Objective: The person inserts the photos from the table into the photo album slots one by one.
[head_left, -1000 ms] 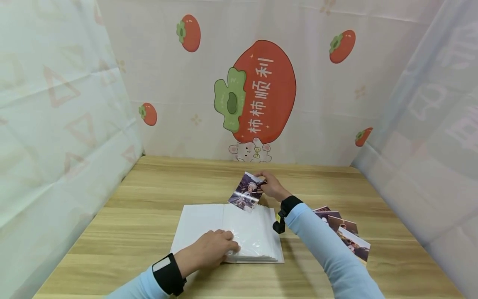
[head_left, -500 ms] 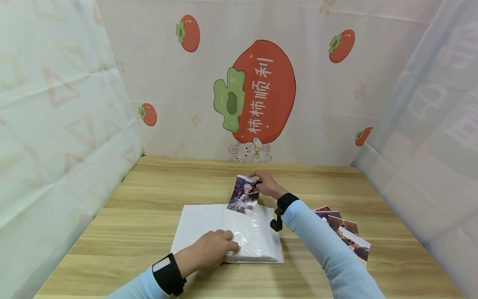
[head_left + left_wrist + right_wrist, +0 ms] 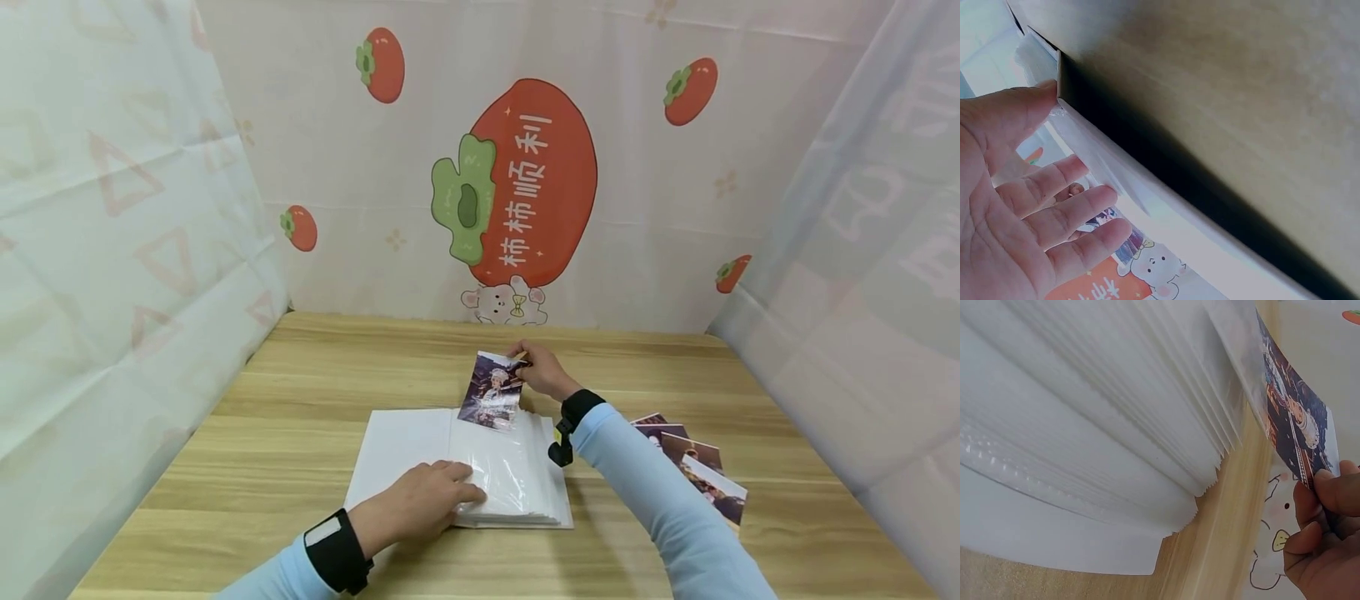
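An opened white photo album [image 3: 408, 442] with clear plastic sleeves lies on the wooden table. My left hand [image 3: 420, 502] rests on its near part, fingers fairly straight, fingertips on the right-hand page; in the left wrist view the thumb touches the album's edge. At the far side of that page, my right hand [image 3: 546, 373] pinches a photo [image 3: 491, 387] of a figure in a white hat by its upper right corner. In the right wrist view, the lower end of this photo [image 3: 1294, 406] meets the topmost sleeve and looks partly covered by it.
Several loose photos [image 3: 701, 467] lie overlapping to the right of the album, beside the right sleeve. Many album leaves [image 3: 1104, 406] stand fanned at their edges in the right wrist view. A printed cloth [image 3: 360, 167] backs the table [image 3: 262, 467].
The right hand has shifted slightly left, and the photo has turned more upright, with its lower end a little further down over the page. My left hand has stayed in place.
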`<action>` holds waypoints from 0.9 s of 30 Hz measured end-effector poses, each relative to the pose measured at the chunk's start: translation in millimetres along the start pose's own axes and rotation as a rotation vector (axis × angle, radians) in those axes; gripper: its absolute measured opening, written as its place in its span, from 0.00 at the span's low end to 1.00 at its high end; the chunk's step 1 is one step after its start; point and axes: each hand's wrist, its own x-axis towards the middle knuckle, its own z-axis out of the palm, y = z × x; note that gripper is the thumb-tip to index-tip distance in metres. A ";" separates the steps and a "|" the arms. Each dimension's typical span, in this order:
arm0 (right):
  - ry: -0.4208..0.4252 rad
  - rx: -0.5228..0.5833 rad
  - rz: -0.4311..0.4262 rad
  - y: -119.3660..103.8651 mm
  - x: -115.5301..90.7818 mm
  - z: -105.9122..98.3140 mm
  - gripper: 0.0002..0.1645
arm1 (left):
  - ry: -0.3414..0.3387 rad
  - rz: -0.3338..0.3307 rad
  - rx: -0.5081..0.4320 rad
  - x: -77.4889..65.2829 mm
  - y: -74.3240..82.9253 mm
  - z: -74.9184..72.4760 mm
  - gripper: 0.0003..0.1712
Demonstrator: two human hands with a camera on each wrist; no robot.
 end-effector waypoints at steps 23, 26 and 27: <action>-0.227 0.051 -0.001 0.5 -3.9 6.5 0.19 | -0.033 -0.016 -0.003 -1.2 -1.4 -1.1 0.21; -0.257 0.083 0.021 4.4 -6.9 6.2 0.17 | -0.027 -0.012 0.003 -1.6 -1.2 -0.8 0.21; -0.273 0.102 0.028 5.7 -8.1 6.1 0.17 | -0.024 -0.010 0.004 -1.8 -1.1 -0.8 0.21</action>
